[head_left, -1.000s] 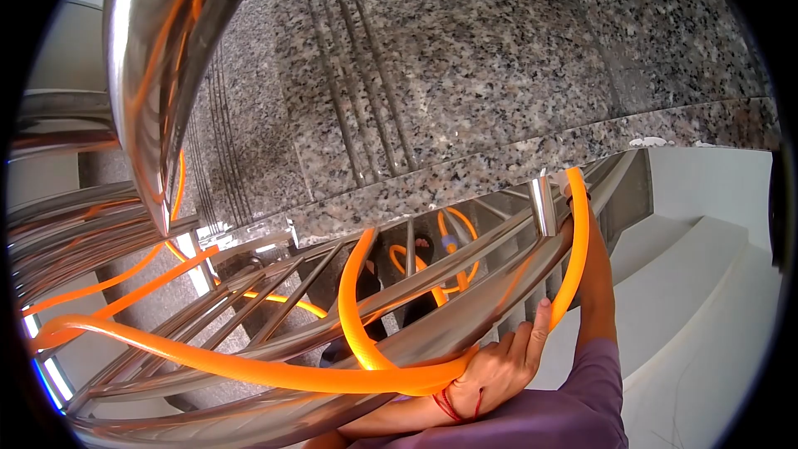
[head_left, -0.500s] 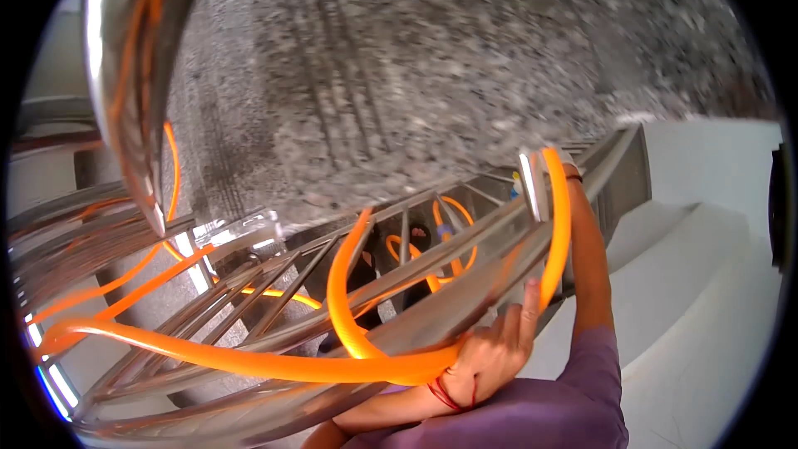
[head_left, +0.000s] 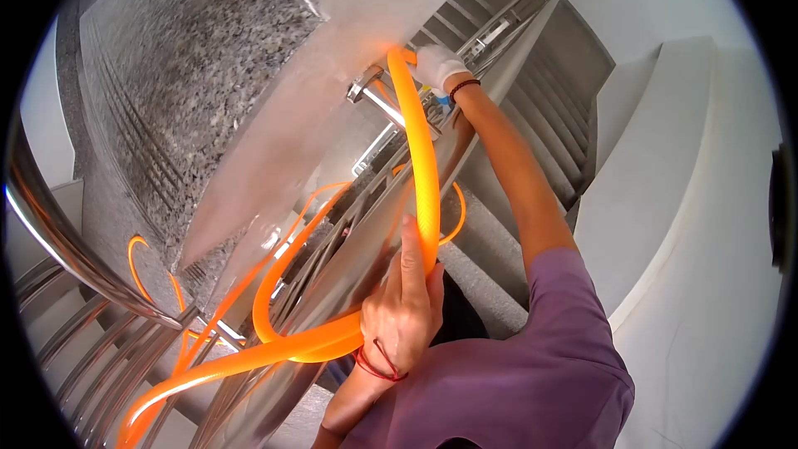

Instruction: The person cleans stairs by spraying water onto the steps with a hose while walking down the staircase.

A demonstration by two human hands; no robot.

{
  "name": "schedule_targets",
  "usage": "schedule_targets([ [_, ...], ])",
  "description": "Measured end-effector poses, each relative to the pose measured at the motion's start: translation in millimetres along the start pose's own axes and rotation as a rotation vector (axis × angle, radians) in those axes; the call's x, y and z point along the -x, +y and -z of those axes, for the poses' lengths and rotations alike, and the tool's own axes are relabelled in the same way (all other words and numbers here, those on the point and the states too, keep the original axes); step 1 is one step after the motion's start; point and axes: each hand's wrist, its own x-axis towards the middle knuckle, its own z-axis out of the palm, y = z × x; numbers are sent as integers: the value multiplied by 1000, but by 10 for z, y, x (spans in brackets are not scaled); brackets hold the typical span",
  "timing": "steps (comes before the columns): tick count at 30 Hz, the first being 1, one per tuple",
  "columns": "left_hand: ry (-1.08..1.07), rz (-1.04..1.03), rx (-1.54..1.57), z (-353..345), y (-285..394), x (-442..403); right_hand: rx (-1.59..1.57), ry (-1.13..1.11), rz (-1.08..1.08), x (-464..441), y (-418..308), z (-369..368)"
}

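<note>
The hose was a thick orange tube, bent in a long curve along the rail, with one stretch rising past a metal post. Low in the curve, the person's left hand was clamped on it, most of the fingers curled in and the index finger laid out straight along the tube. Further up, where the hose tipped over at its top, the right hand, covered in white, reached it; from where I stood I couldn't tell how tightly its fingers were closed, as they were blurred and partly hidden. A red cord circled the left wrist and a dark bracelet the right one.

From the left hand the hose swept off to the lower left, with a second length looping upward beside the rail. Beyond it, gray stairs dropped away on one side, while speckled granite sloped on the other. A white wall stood well apart to the right.
</note>
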Motion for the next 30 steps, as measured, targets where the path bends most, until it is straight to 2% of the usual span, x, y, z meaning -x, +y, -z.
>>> schedule_targets([
  [2,-12,1,-14,-22,-10,-30,-26,-2,-3,53,-29,218],
  [4,101,-225,65,-32,-88,19,3,58,53,102,-29,417],
  [5,97,-231,59,8,-101,68,-4,63,49,119,2,491],
  [7,52,-126,427,137,-145,254,-76,190,76,232,56,764],
  [9,29,-14,499,384,-239,543,1,311,40,596,118,1133],
  [11,-5,-50,464,716,-329,831,43,506,-37,1123,261,1452],
  [13,-139,-269,667,969,-331,853,-15,780,15,1810,472,1683],
  [15,-193,-173,720,990,-461,1175,-91,859,-23,2315,633,1720],
  [16,-281,-227,804,941,-479,1149,-97,841,-64,2476,700,1638],
  [17,-438,-384,842,948,-433,978,-103,828,-105,2618,753,1468],
  [19,-413,-540,797,806,-334,914,-237,768,-54,2795,852,1058],
  [20,-742,-163,765,890,-371,987,-309,769,-92,2808,886,770],
  [21,-752,-162,761,837,-393,1022,-386,767,-135,2810,910,459],
  [24,-858,39,958,585,-393,1063,-490,733,-205,2787,894,-306],
  [27,-945,163,793,447,-483,1101,-552,774,-303,2698,879,-753],
  [30,-876,179,695,330,-450,1059,-596,676,-336,2611,952,-1030],
])
